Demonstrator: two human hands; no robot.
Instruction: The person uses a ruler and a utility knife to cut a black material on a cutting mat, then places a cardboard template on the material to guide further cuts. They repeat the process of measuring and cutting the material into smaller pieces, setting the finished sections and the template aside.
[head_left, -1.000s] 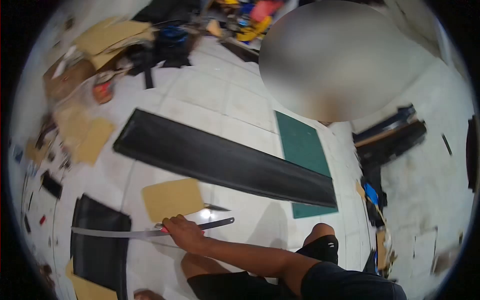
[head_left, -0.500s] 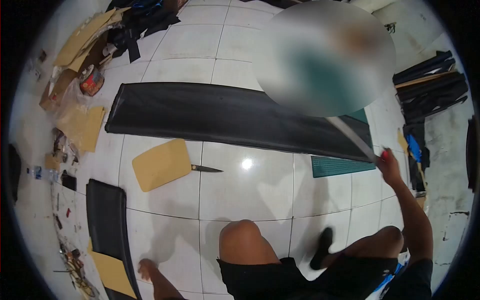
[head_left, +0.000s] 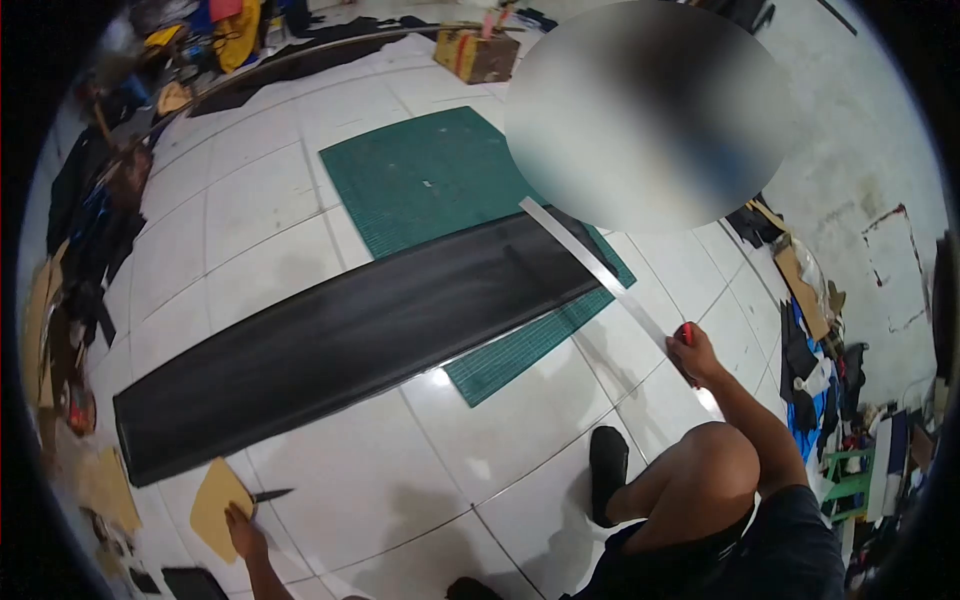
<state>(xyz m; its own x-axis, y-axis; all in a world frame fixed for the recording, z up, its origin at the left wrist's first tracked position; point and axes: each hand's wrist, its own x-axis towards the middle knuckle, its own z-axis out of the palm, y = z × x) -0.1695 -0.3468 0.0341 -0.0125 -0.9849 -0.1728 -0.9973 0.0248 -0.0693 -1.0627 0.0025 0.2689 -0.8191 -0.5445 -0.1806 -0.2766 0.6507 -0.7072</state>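
Note:
My right hand [head_left: 695, 355] grips a long metal ruler [head_left: 630, 300] together with a small red object [head_left: 686, 334]. The ruler's far end reaches over the right end of a long black padded panel [head_left: 340, 340]. Under that end of the panel lies a green cutting mat [head_left: 420, 180]. At the lower left my left hand [head_left: 243, 532] has its fingers on the edge of a tan card piece [head_left: 218, 508]. A dark knife blade [head_left: 273, 495] sticks out to the right of the card.
A yellow and brown box [head_left: 476, 55] stands at the top. Dark fabric and clutter line the left wall. Cardboard [head_left: 800, 285] and a green stool [head_left: 848, 483] are at the right. A blurred oval covers the upper right.
The view has turned to the right. My left hand has moved from bare floor onto the tan card. The ruler is still in my right hand.

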